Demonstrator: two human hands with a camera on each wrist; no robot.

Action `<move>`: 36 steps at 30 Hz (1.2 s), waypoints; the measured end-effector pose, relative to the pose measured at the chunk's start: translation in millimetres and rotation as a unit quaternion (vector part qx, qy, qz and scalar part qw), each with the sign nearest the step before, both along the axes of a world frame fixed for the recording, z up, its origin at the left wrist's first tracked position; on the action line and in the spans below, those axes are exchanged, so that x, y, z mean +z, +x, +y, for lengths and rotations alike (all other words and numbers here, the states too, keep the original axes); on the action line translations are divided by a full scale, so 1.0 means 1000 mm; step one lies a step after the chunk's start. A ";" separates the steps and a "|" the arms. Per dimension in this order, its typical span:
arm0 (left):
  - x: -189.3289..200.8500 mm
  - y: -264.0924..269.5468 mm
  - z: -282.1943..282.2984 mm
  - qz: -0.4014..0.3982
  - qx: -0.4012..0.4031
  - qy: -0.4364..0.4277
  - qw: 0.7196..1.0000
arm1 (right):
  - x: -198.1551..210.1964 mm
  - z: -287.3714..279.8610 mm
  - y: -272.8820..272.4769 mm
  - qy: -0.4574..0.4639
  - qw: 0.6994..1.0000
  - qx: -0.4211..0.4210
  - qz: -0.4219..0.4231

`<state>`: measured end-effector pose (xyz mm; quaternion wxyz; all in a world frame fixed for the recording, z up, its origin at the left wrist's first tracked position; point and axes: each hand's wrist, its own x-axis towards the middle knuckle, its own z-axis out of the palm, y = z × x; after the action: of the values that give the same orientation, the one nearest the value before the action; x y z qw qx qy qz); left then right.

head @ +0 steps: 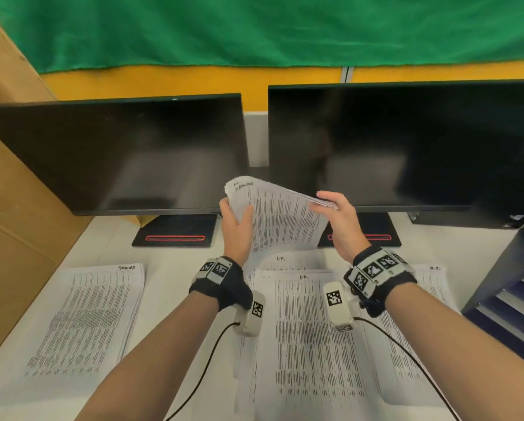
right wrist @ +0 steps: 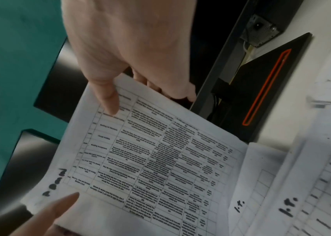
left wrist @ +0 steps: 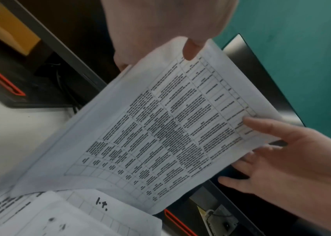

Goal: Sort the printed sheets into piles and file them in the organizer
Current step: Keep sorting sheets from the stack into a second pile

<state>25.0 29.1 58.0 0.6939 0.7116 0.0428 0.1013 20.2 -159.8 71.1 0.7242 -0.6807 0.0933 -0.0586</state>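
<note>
Both hands are up in front of the two dark, switched-off monitor screens [head: 400, 147], and between them hangs a thin stack of white printed sheets [head: 280, 220] covered in a dense black table. The left hand [head: 235, 221] grips the stack's left top corner, thumb laid on the front face and fingers behind. The right hand [head: 338, 220] pinches the opposite top edge; from the right wrist view the thumb [right wrist: 108, 99] presses down on the page while the other fingers curl underneath. The stack bows between the two grips, its lower edge drooping towards the white desk [head: 175, 268].

Below on that desk, a pile of similar printed sheets [head: 309, 338] lies flat under the wrists, with a handwritten mark at its head that seems to read "i.t.", though it is blurred. Another flat pile [head: 84, 323] sits well apart on the left, and a third [head: 431, 287] peeks out on the right. A dark slatted organizer [head: 510, 299] stands at the right edge.
</note>
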 end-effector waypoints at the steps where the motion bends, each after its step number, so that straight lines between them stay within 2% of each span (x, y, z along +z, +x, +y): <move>1: -0.001 0.003 0.002 0.006 0.002 -0.007 1.000 | -0.003 0.001 0.003 0.014 1.000 -0.007 0.004; 5: -0.003 0.009 0.006 0.023 0.008 -0.009 1.000 | -0.002 0.005 0.009 0.022 0.999 0.027 -0.010; 10: -0.002 0.009 0.005 0.004 0.023 -0.028 0.999 | -0.002 0.011 0.013 0.030 0.999 0.010 -0.015; 14: 0.006 0.012 0.008 0.015 0.038 -0.070 0.997 | -0.004 0.012 0.016 -0.025 0.999 -0.021 -0.030; 17: 0.024 0.019 0.005 0.029 0.063 -0.082 0.994 | -0.005 0.012 0.016 -0.051 0.998 -0.007 -0.030; 20: 0.034 0.028 0.005 0.058 0.097 -0.068 0.991 | -0.005 0.011 0.014 -0.063 0.997 0.006 -0.038; 25: 0.028 0.038 0.009 0.077 0.122 -0.035 0.989 | -0.004 0.008 0.010 -0.044 0.997 0.025 -0.056; 32: 0.027 0.031 0.007 0.005 0.089 -0.028 0.996 | -0.007 0.013 0.011 -0.029 0.998 0.014 -0.044; 36: 0.009 0.023 0.009 -0.049 0.048 0.064 0.996 | -0.011 0.015 0.013 -0.032 0.999 0.021 -0.017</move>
<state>48.0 38.1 67.1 0.6424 0.7460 0.0361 0.1721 33.4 -144.5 59.8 0.7048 -0.7040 0.0651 -0.0578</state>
